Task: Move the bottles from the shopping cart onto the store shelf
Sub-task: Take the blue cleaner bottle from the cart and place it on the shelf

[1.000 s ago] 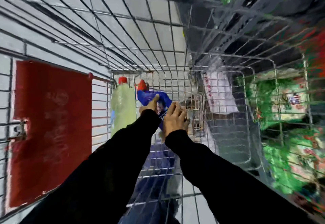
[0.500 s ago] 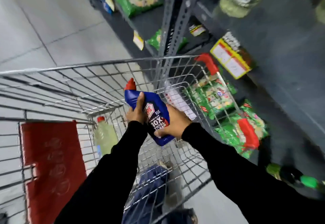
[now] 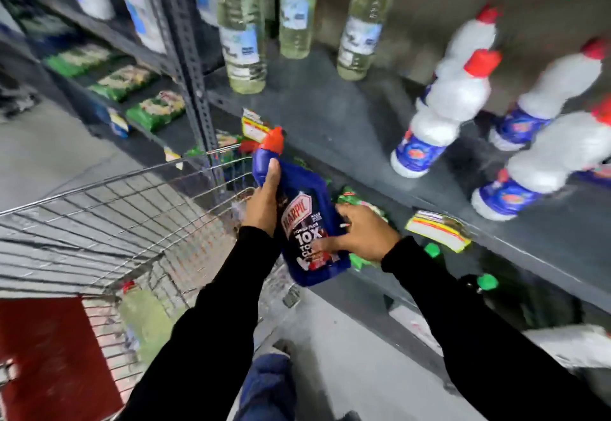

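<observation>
A blue cleaner bottle (image 3: pixel 302 195) with a red cap is held in both hands above the wire shopping cart (image 3: pixel 109 209), just below the front edge of the dark store shelf (image 3: pixel 337 113). My left hand (image 3: pixel 263 202) grips its neck and upper body. My right hand (image 3: pixel 360 233) holds its lower right side. A pale green bottle (image 3: pixel 145 321) with a red cap still stands inside the cart at lower left.
On the shelf stand three clear yellowish bottles (image 3: pixel 243 40) at the back left and several white bottles with red caps (image 3: pixel 443 113) at the right. Yellow price tags (image 3: pixel 436 230) hang on the shelf edge. Green packets (image 3: pixel 155 109) fill lower shelves. A red cart flap (image 3: pixel 46 354) sits at lower left.
Both hands lifted the blue bottle out of the cart and carried it up and right toward the shelf. My view swung from the cart floor up to the shelf.
</observation>
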{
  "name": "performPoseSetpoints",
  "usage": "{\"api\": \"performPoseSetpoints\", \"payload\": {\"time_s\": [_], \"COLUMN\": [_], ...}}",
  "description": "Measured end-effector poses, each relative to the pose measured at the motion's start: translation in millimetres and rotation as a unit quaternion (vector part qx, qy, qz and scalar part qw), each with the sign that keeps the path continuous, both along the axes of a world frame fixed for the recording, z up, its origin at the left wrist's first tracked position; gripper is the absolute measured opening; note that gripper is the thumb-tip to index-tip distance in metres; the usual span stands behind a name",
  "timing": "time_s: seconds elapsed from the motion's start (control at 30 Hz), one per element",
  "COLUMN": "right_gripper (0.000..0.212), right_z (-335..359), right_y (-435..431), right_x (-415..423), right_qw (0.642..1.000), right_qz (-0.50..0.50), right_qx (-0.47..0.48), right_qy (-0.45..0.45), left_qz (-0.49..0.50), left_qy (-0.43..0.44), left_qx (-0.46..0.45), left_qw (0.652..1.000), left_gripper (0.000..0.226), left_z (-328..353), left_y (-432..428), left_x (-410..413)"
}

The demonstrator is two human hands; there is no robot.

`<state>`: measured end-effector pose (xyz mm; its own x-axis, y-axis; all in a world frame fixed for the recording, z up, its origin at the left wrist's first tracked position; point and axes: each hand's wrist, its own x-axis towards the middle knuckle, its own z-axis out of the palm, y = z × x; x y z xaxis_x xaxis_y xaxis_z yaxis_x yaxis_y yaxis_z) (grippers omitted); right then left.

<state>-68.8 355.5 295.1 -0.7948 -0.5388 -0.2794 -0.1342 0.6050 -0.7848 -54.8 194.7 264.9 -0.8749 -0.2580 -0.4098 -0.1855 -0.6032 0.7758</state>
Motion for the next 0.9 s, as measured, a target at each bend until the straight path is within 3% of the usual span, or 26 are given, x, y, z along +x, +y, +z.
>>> {"api": "performPoseSetpoints", "payload": {"time_s": [0.07,0.13,0.23,0.3,0.4,0.47,0.53,0.63,0.7,0.77,0.83,0.9], "right_gripper": [0.032,0.03,0.025,0.028,0.03,0.039,0.052,0.044,0.042,0.042,0.043,0.045], "right_z": [9,16,22,24,23,20,17,21,24,26,29,31], "right_y": [33,63,109,134,173,191,214,244,265,285,305,327], "right_x": [12,24,40,49,61,65,69,75,79,81,79,75], "right_qw": [0.999,0.997,0.993,0.989,0.979,0.974,0.967,0.953,0.944,0.937,0.925,0.911], "right_qz": [-0.032,-0.061,-0.097,-0.117,-0.161,-0.186,-0.213,-0.247,-0.267,-0.288,-0.32,-0.354], "right_qx": [-0.012,-0.04,-0.072,-0.093,-0.127,-0.132,-0.143,-0.175,-0.195,-0.199,-0.203,-0.198], "right_qy": [0.008,-0.002,0.002,0.003,0.009,0.0,-0.009,-0.019,-0.018,0.005,0.036,0.074], "left_qz": [-0.041,-0.077,-0.124,-0.145,-0.154,-0.166,-0.173,-0.183,-0.211,-0.231,-0.25,-0.282], "left_qy": [0.015,0.017,0.015,0.028,0.036,0.032,0.04,0.054,0.068,0.088,0.134,0.19], "left_qx": [0.007,-0.002,-0.056,-0.044,-0.083,-0.06,-0.045,-0.052,-0.048,-0.069,-0.127,-0.191], "left_qw": [0.999,0.997,0.991,0.988,0.984,0.984,0.983,0.98,0.974,0.966,0.951,0.921], "left_gripper": [0.114,0.108,0.079,0.067,0.089,0.101,0.103,0.101,0.089,0.056,0.031,0.024], "left_z": [8,17,37,41,42,40,40,45,53,60,66,75], "left_y": [31,60,106,133,173,191,214,247,270,294,318,343], "left_x": [3,6,13,12,11,9,8,6,5,2,-6,-20]}}
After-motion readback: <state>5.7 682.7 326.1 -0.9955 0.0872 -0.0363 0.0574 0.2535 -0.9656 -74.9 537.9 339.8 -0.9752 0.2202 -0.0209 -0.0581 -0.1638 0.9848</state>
